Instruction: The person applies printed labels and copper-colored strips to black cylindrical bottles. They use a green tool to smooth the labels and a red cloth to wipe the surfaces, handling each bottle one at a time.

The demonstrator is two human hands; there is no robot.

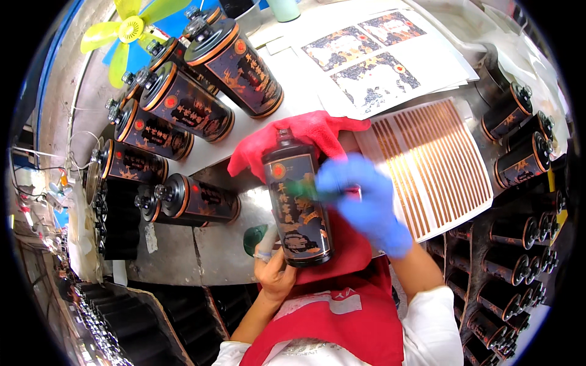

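Observation:
A black bottle [294, 210] with gold and orange decoration lies on a red cloth [329, 131], its neck pointing away from me. My left hand [276, 276] is bare and curled against the bottle's lower left side, with pale wrapping on a finger. Beside that hand sits a dark green rounded object [254, 239], its kind unclear. Over the bottle's front, my right hand [360, 198], in a blue glove, grips a green flat tool [302, 189]. Motion blurs the tool, which looks like a scraper and covers part of the decoration.
Several decorated black bottles [189, 110] stand at the left. To the right lies a sheet of copper-coloured strips [430, 168], with printed decal sheets [375, 73] beyond. A yellow-green fan [130, 29] is at the far left. More bottles [510, 262] fill racks at the right.

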